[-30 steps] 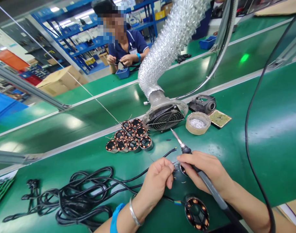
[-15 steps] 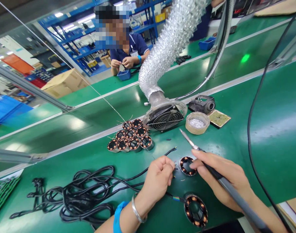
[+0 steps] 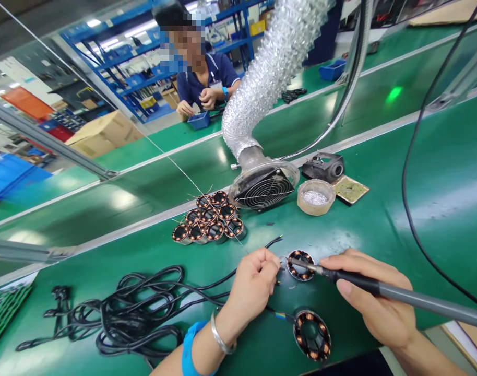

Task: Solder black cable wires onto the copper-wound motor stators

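Note:
My right hand (image 3: 375, 292) is closed round the dark handle of a soldering iron (image 3: 364, 282), its metal tip lying over the left side of a small copper-wound ring (image 3: 300, 265). Just left of that ring, my left hand (image 3: 256, 279) is pinched; a thin wire seems to show at its fingertips, but what it holds is too small to make out. Below the hands lies a second copper-wound ring (image 3: 312, 335), with coloured wires joined to a black cable. Black cables (image 3: 132, 308) lie coiled at the left and run behind my left hand.
Several stacked copper-wound rings (image 3: 209, 216) stand beside a fume extractor (image 3: 265, 190) with a silver duct. To its right are a round solder pot (image 3: 315, 197), a sponge tray (image 3: 351, 189) and a black iron stand (image 3: 323, 167). A person (image 3: 207, 78) works across the bench.
The soldering iron has swung down from pointing up and left, and its tip is now at the small ring. My right hand has turned and shifted right. My left hand has barely moved.

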A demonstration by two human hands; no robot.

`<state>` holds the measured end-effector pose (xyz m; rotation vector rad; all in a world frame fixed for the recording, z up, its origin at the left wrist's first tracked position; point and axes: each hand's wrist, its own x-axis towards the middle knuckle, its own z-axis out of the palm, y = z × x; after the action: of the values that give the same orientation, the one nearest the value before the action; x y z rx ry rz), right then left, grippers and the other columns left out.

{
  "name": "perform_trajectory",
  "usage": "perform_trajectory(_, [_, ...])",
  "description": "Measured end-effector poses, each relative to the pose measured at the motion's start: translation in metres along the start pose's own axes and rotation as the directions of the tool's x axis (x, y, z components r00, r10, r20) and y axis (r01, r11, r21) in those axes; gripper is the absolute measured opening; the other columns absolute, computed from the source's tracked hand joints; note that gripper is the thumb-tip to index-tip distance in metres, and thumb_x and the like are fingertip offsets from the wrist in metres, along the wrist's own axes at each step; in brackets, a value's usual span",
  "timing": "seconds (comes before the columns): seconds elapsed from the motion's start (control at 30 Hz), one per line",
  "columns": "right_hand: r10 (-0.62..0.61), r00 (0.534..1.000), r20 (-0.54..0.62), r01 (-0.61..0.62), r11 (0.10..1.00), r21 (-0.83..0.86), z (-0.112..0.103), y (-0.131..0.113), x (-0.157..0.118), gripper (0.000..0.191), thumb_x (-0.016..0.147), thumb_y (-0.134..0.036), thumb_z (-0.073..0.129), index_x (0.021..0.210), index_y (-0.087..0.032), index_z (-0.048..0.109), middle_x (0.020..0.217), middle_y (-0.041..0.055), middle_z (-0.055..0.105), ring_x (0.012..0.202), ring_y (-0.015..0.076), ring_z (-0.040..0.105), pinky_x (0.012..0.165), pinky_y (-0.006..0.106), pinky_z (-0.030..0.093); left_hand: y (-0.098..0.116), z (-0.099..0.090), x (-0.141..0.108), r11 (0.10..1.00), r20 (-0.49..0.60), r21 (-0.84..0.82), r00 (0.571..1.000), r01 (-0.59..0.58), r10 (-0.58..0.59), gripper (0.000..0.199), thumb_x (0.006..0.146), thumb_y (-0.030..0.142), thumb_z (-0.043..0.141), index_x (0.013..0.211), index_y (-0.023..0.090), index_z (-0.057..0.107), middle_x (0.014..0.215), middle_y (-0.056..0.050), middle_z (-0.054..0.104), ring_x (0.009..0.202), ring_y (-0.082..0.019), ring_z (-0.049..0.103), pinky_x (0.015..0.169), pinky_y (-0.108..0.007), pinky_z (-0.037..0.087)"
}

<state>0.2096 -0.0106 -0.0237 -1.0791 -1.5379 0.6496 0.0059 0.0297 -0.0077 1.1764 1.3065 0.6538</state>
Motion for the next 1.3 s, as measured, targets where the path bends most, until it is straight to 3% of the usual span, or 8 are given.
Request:
perform_trajectory(0.4, [-0.048,0.994,0.096,0.047,0.999,0.012,0.0,-0.007,-0.002,0.023,0.086,-0.015,0.057,0.105,-0.021,0.069,0.069,0.0005,0.059,0.054,0.0128,0.055,0.044,0.025,0.04,-0.002,0.0,0.001,1.0,0.005,0.026,1.0,0.003,-0.003,0.021,0.081,0.035,0.053,0.067,0.02,0.049,0.043,0.009,0.039,0.041,-0.008,0.031,0.044,-0.019,0.026])
perform_trajectory(0.77, [-0.194,0.977,0.083,0.198,0.979,-0.04,0.007,-0.019,-0.002,0.027,0.082,-0.009,0.054,0.105,-0.015,0.068,0.063,0.0019,0.054,0.052,0.0132,0.048,0.046,0.028,0.038,-0.002,0.0,0.0,0.998,0.002,0.055,1.0,-0.002,0.001,0.02,0.08,0.033,0.051,0.065,0.02,0.049,0.044,0.008,0.04,0.042,-0.008,0.033,0.045,-0.02,0.027])
perform_trajectory(1.03, [-0.179,0.982,0.064,0.182,0.982,-0.052,-0.002,-0.026,0.0,0.033,0.082,-0.005,0.052,0.109,-0.016,0.067,0.063,0.0013,0.055,0.053,0.0135,0.052,0.045,0.027,0.042,-0.001,-0.001,0.0,0.998,0.002,0.056,1.0,0.014,-0.014,0.023,0.079,0.037,0.053,0.065,0.02,0.048,0.043,0.008,0.04,0.041,-0.008,0.033,0.044,-0.02,0.026])
perform_trajectory(1.3, [-0.175,0.983,0.049,0.176,0.984,-0.038,0.003,-0.026,0.003,0.034,0.081,-0.007,0.053,0.109,-0.018,0.068,0.062,0.0005,0.055,0.05,0.0137,0.051,0.042,0.027,0.041,0.0,0.0,-0.001,0.999,0.003,0.039,1.0,0.018,-0.018,0.025,0.078,0.039,0.055,0.064,0.02,0.048,0.042,0.008,0.04,0.041,-0.008,0.033,0.044,-0.02,0.026])
